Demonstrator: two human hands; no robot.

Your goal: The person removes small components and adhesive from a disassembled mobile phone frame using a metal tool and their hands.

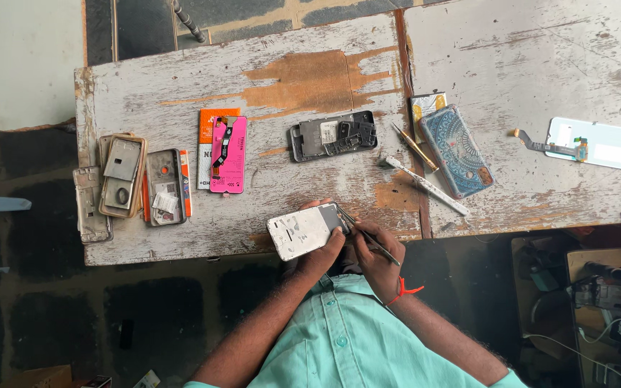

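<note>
From overhead, the left hand (323,253) is gripping a white phone body (303,231) at the near edge of the worn white table (181,86). The right hand (374,259) is pinching a thin dark tool (368,236), its tip touching the phone's right end. A dismantled dark phone frame (332,135) is lying farther back, well apart.
</note>
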